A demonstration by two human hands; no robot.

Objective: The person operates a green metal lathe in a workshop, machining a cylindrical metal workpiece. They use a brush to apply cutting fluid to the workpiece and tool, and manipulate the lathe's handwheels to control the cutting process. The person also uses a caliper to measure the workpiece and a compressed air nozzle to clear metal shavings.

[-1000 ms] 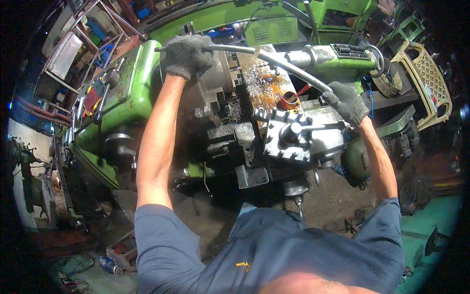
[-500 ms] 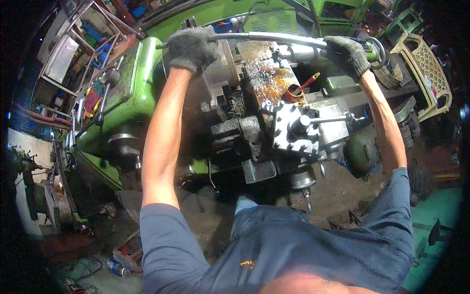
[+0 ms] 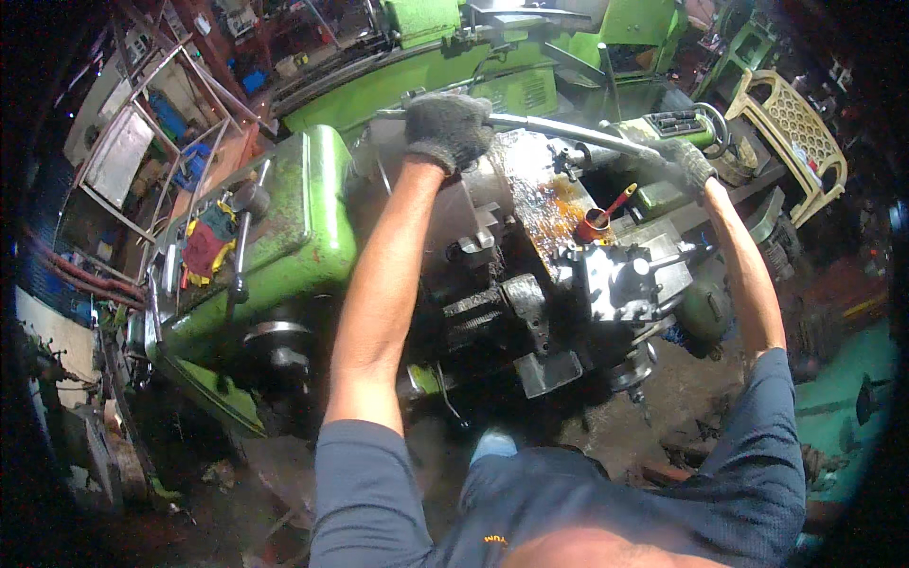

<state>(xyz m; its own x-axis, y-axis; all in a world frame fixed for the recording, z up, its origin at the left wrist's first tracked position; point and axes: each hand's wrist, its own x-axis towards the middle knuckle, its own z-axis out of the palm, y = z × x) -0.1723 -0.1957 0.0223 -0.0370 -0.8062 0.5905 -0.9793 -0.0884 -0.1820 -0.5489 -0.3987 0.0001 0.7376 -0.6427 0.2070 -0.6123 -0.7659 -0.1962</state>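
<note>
Left hand wraps the bar over the far side of the chuck; the blurred right hand appears curled round it, right of the chuck. Should either grip slip, we fear the bar could strike the cup.

Green headstock bears 1 red cloth; oily plate bears 1 red cup.

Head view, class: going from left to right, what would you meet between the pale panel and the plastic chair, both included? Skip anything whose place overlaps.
Pale panel → red and green cloth → gloved left hand → reddish-orange cup → gloved right hand → cream plastic chair.
</note>
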